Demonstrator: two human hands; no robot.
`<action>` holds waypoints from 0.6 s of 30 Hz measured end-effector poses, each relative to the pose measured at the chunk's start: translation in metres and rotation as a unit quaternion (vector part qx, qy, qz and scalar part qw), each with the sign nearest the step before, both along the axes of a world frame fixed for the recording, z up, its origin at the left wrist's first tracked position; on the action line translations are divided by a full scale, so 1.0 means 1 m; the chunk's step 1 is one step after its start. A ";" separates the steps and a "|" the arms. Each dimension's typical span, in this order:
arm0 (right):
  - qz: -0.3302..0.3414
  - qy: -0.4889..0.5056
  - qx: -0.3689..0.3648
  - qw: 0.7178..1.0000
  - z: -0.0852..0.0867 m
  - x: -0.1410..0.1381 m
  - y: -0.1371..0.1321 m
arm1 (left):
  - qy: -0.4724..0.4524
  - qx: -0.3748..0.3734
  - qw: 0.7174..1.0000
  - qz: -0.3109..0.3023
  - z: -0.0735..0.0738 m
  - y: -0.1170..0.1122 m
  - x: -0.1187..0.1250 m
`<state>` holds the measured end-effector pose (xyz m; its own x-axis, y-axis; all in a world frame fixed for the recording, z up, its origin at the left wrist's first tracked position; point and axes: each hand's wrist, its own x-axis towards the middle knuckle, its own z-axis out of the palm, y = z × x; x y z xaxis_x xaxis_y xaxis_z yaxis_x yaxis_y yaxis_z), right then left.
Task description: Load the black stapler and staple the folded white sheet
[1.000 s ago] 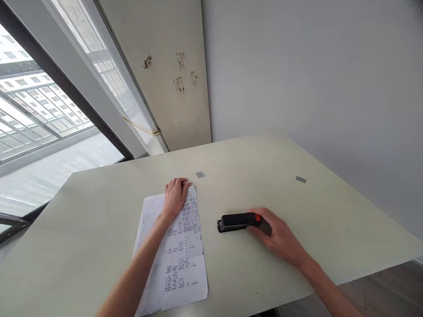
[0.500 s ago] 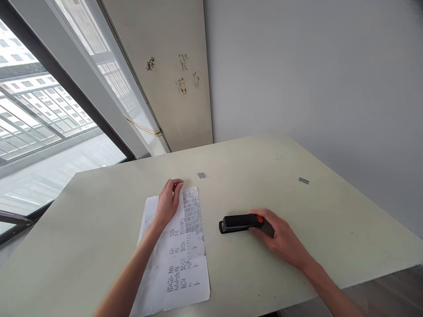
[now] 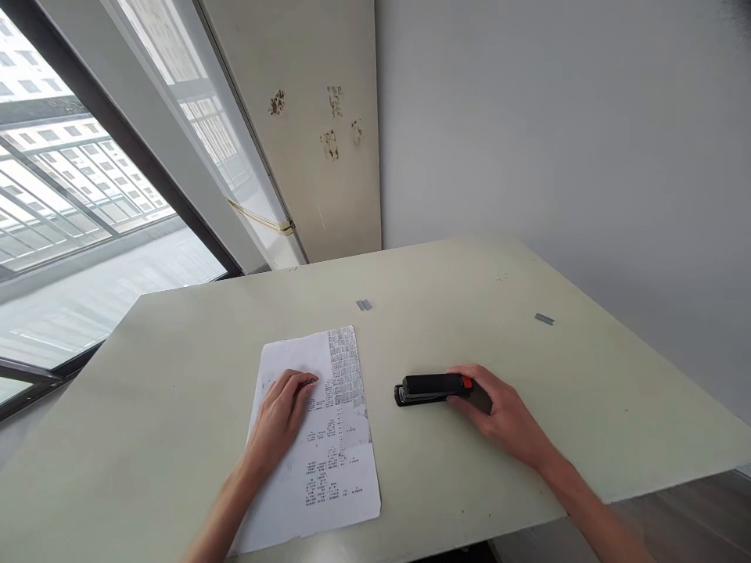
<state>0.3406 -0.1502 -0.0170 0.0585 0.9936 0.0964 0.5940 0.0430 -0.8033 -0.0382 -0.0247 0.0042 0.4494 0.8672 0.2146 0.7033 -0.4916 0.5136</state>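
Note:
Printed white sheets of paper (image 3: 346, 496) lie on the table, with dense print along the upper right side. Over their left half rests my left hand (image 3: 282, 410), its fingers curled and pressed together. Whatever is between those fingers, if anything, is hidden from view. To the right of the paper, a black stapler (image 3: 431, 385) with a red patch near its back end sits on the table, its front pointing left. My right hand (image 3: 498, 407) grips its back end, thumb on the near side and fingers on the far side. The stapler and the paper are apart.
Strips of staples (image 3: 364, 305) lie beyond the paper, and another staple strip (image 3: 544, 319) is farther right. The pale table (image 3: 458, 313) meets a grey wall (image 3: 528, 117) behind. A window (image 3: 88, 195) stands at the left.
My left hand has drawn back toward me from the paper's top edge to its middle left. My right hand stays on the stapler. The view has shifted slightly.

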 end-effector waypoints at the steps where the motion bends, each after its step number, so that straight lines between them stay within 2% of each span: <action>1: 0.001 -0.002 -0.003 1.000 0.000 0.000 0.000 | -0.011 0.005 1.000 0.001 0.003 -0.004 0.003; 4: -0.008 -0.038 0.012 0.999 0.002 -0.003 -0.004 | -0.065 -0.008 0.998 0.009 0.016 -0.021 0.020; 8: -0.029 -0.111 0.133 0.984 0.021 -0.022 -0.014 | -0.160 -0.132 0.978 -0.016 0.035 -0.047 0.054; 10: 0.008 -0.113 0.182 0.977 0.036 -0.036 -0.017 | -0.198 -0.194 0.960 -0.039 0.040 -0.055 0.071; 13: 0.099 -0.105 0.188 0.971 0.056 -0.056 -0.018 | -0.233 -0.260 0.935 -0.068 0.046 -0.062 0.092; 18: 0.103 -0.118 0.201 0.967 0.067 -0.068 -0.011 | -0.217 -0.294 0.923 -0.116 0.057 -0.067 0.108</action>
<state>0.2725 -0.1610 0.0500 -0.2073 0.8618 0.4629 0.7051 0.4596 -0.5400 0.0698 -0.0914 0.0614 0.6204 0.7820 -0.0591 0.2788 -0.1494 0.9487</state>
